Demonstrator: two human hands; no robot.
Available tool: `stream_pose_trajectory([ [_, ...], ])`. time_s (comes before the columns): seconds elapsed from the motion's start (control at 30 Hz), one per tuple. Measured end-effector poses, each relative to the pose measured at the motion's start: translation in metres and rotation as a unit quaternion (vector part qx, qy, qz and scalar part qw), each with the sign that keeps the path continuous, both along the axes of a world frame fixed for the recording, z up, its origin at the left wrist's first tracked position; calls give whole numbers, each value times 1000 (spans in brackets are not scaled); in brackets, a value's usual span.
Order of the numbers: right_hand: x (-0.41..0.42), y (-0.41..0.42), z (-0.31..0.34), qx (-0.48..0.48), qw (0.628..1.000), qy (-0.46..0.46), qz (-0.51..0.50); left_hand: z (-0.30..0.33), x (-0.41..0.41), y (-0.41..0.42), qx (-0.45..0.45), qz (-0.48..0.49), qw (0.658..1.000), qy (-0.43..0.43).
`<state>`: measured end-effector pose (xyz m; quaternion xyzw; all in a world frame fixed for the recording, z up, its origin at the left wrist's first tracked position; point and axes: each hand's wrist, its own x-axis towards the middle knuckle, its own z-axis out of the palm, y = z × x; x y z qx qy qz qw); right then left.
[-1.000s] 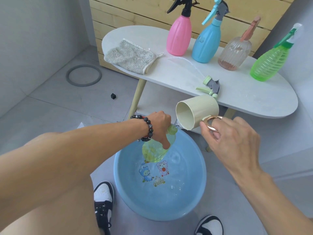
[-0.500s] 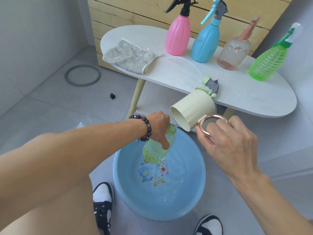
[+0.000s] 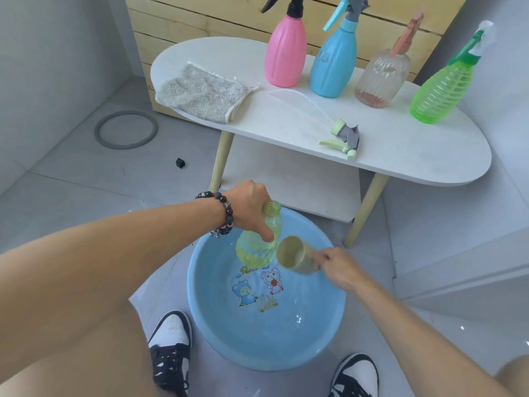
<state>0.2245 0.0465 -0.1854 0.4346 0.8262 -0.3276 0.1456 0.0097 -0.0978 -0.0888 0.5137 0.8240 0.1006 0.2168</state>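
My left hand (image 3: 248,209) grips the neck of an uncapped yellow-green bottle (image 3: 259,247), held tilted over a blue basin (image 3: 217,333) of water on the floor. The bottle is partly filled with liquid. My right hand (image 3: 336,267) holds a cream cup (image 3: 294,255) by its handle, low inside the basin beside the bottle, its mouth turned toward the bottle. The bottle's loose spray head (image 3: 343,138) lies on the white table (image 3: 400,156).
On the table stand pink (image 3: 284,53), blue (image 3: 333,61), clear (image 3: 380,78) and green (image 3: 440,93) spray bottles, plus a grey cloth (image 3: 200,94). A grey ring (image 3: 126,129) and small black block (image 3: 179,162) lie on the floor. My shoes (image 3: 171,348) flank the basin.
My right hand has brought the cup down from above the bottle's mouth into the basin. My left hand still holds the bottle over the water.
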Motion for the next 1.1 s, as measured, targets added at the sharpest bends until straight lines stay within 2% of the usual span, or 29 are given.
stream_pose_trajectory([
  [0.07,0,-12,-38,28,997,-68,16,-1,-5,-3,21,24,999,-26],
  [0.2,2,-40,-74,221,953,-177,107,-4,-11,-8,51,44,995,-77],
  [0.23,5,-48,-79,255,943,-174,128,-6,-12,-10,60,50,993,-94],
  [0.33,6,-59,-95,264,935,-164,170,-8,-12,-11,102,82,980,-149],
  [0.4,7,-64,-109,193,954,-151,172,-7,-11,-11,128,104,966,-201],
  [0.5,8,-74,-120,88,978,-53,182,-3,-11,-12,146,154,938,-275],
  [0.57,4,-86,-114,68,983,-58,161,1,-9,-13,151,169,925,-305],
  [0.63,3,-102,-92,96,979,-58,173,6,-5,-13,160,175,919,-315],
  [0.7,-1,-106,-82,68,990,5,125,12,-3,-14,176,174,912,-327],
  [0.73,-3,-102,-79,3,997,18,70,14,-2,-15,185,173,906,-338],
  [0.83,-2,-80,-71,-151,981,78,-93,20,0,-16,223,185,883,-369],
  [0.93,7,-57,-56,-260,948,116,-145,23,-3,-15,245,191,866,-391],
  [1.0,11,-42,-36,-276,938,144,-154,22,-7,-16,241,184,868,-394],
  [1.1,9,-19,-1,-233,946,169,-149,17,-12,-17,216,177,886,-372],
])
